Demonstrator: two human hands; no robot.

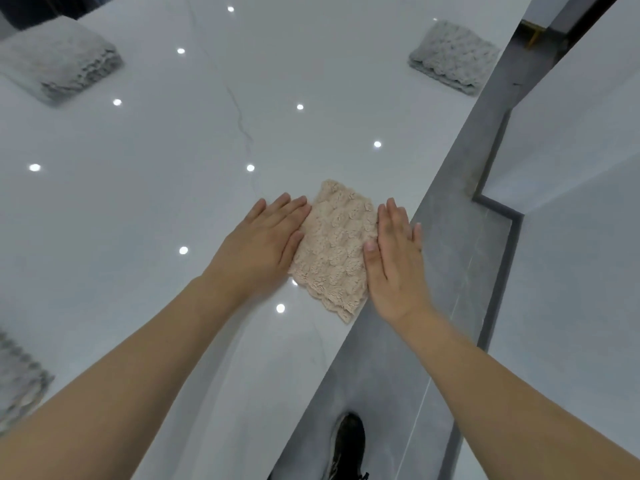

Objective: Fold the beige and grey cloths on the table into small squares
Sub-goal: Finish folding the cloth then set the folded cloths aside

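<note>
Where flat, released fingers (291, 209) flank beige cloth (334, 251), glossy white table (156, 150), grey floor (381, 375).

beige cloth (334, 249): I see it folded to a small fluffy square at table's right edge | grey cloths: folded, far left (60, 60), far right (450, 57) (third, near left (17, 375), blurred)

- My left hand (268, 237) and right hand (394, 258) cover the beige cloth's (334, 251) side edges.
- Far left of my hands, a blurred grey cloth (17, 379) runs off-frame.
</note>
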